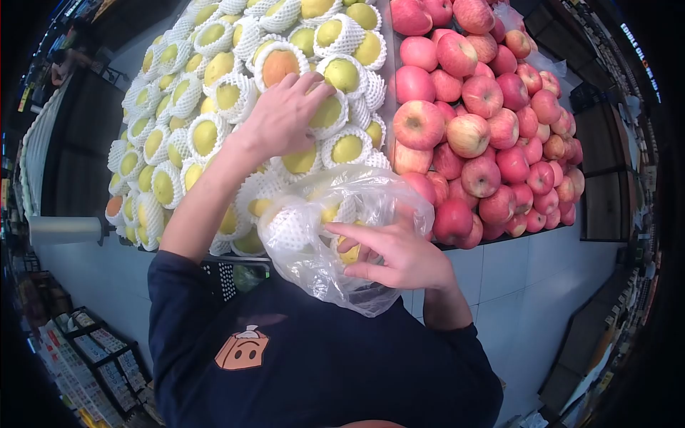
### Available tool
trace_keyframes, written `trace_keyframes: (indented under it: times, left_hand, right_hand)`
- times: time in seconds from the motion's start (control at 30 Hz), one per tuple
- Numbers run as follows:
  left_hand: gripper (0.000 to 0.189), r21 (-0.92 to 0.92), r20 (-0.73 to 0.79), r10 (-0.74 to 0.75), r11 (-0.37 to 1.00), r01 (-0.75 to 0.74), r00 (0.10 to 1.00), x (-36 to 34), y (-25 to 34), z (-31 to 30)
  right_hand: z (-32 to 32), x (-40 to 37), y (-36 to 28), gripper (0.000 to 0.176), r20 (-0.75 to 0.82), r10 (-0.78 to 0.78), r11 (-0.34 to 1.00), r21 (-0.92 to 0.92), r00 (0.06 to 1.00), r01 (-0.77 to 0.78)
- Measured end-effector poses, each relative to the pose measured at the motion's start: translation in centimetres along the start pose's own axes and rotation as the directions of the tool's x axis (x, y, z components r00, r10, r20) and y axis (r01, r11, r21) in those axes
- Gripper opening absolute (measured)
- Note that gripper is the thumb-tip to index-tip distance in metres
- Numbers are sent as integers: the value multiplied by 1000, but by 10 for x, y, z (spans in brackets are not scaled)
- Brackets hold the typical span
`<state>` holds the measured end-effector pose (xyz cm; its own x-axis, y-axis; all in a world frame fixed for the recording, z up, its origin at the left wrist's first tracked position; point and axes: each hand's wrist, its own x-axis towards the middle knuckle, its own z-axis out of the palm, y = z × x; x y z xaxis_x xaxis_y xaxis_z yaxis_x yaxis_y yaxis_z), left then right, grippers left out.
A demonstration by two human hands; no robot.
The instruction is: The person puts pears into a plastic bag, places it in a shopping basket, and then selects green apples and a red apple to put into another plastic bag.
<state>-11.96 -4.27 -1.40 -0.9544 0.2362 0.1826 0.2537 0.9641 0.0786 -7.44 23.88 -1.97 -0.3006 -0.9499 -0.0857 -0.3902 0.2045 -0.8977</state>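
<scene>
My left hand [285, 114] reaches over the pile of yellow-green pears, its fingers and thumb curved around a pear [327, 114] in a white foam net. How firmly it grips is partly hidden by the hand itself. A clear plastic bag [360, 296] hangs in front of my chest, with several netted pears inside, one white net [288, 227] showing through the film. My right hand [403, 257] holds the bag at its right side, index finger and thumb stretched left across it. Just beyond my left fingers sits an orange-tinged fruit [280, 68] in its net.
Red apples [481, 135] are heaped right of the pears, behind a low divider [390, 85]. A roll of plastic bags [68, 230] sticks out at the display's left corner. A dark shelf rack [107, 357] stands on the tiled floor [514, 274] at lower left.
</scene>
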Motion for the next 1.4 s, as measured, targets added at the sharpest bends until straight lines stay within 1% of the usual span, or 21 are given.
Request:
trace_keyframes:
  times: [0.07, 0.13, 0.17, 0.2, 0.23, 0.3, 0.33, 0.4, 0.43, 0.53, 0.63, 0.73, 0.83, 0.93, 1.03, 1.13, 1.23, 1.27, 1.33, 1.37, 1.4]
  left_hand:
    - [81, 5, -40, 52, 999, -52, 998, -5, -5, 0]
    - [80, -40, -76, 46, 998, -49, 996, -14, -4, -4]
    - [75, -122, -129, 51, 990, -67, 990, -19, 1, -9]
    - [70, -198, -186, 53, 976, -91, 981, -26, 9, -17]
    - [65, -268, -245, 52, 956, -119, 968, -33, 16, -26]
    - [43, -581, -262, 176, 756, -301, 949, -55, 33, -40]
    - [36, -604, -221, 228, 732, -317, 948, -67, 42, -45]
    - [24, -657, -143, 328, 674, -338, 934, -89, 58, -50]
    - [21, -654, -154, 299, 683, -323, 942, -97, 62, -46]
    - [17, -663, -212, 206, 687, -296, 955, -115, 63, -33]
    - [21, -609, -328, 72, 746, -269, 942, -118, 70, -28]
    - [21, -669, -371, 10, 691, -274, 929, -117, 75, -18]
    - [22, -687, -364, 6, 673, -273, 931, -116, 75, -12]
    - [25, -669, -399, 11, 681, -299, 917, -114, 75, -11]
    - [25, -640, -415, 1, 711, -292, 910, -112, 74, -9]
    - [26, -648, -446, -59, 710, -277, 893, -113, 72, -7]
    - [27, -693, -466, -155, 676, -251, 871, -112, 73, -5]
    - [27, -697, -477, -185, 675, -242, 859, -111, 75, -5]
    - [28, -705, -499, -245, 672, -226, 831, -111, 82, -7]
    - [29, -693, -529, -228, 672, -262, 817, -111, 82, -7]
    - [29, -679, -559, -212, 671, -296, 802, -112, 83, -7]
  right_hand:
    - [1, -2, 1, 62, -29, 27, 998, 63, 999, -26]
    - [-1, 0, 6, 59, -72, 7, 1000, 20, 997, -5]
    - [-1, 0, 8, 58, -90, -4, 1000, -3, 996, 3]
    - [-1, 1, 4, 49, -127, 43, 998, 45, 991, -38]
    - [-1, 3, 6, 46, -169, 24, 1000, 5, 985, -24]
    - [-1, 7, 10, 41, -251, -17, 997, -75, 968, -2]
    - [-2, 10, 3, 36, -269, 75, 996, -16, 960, -82]
    - [0, 9, 19, 41, -333, -99, 926, -376, 938, -36]
    - [1, 9, 24, 43, -337, -192, 841, -540, 922, -22]
    - [2, 11, 19, 46, -220, -90, 864, -502, 971, -33]
    - [3, 8, 23, 54, -205, -85, 844, -535, 975, -39]
    - [4, 9, 16, 58, -122, 96, 777, -611, 988, -151]
    - [7, 23, 5, 62, -111, 197, 772, -595, 974, -224]
    - [14, 16, 16, 62, -199, 37, 816, -560, 979, -144]
    - [13, 14, 14, 62, -224, -11, 812, -570, 975, -122]
    - [14, 24, 11, 58, -391, -176, 783, -612, 903, -112]
    - [13, 30, 13, 47, -251, -98, 794, -603, 963, -76]
    - [20, 30, 23, 43, -273, -238, 752, -659, 932, 0]
    - [36, 34, 43, 36, -280, -503, 626, -770, 818, 122]
    - [37, 40, 41, 34, -234, -244, 687, -727, 941, -2]
    - [34, 56, 21, 31, -165, 36, 710, -690, 986, -141]
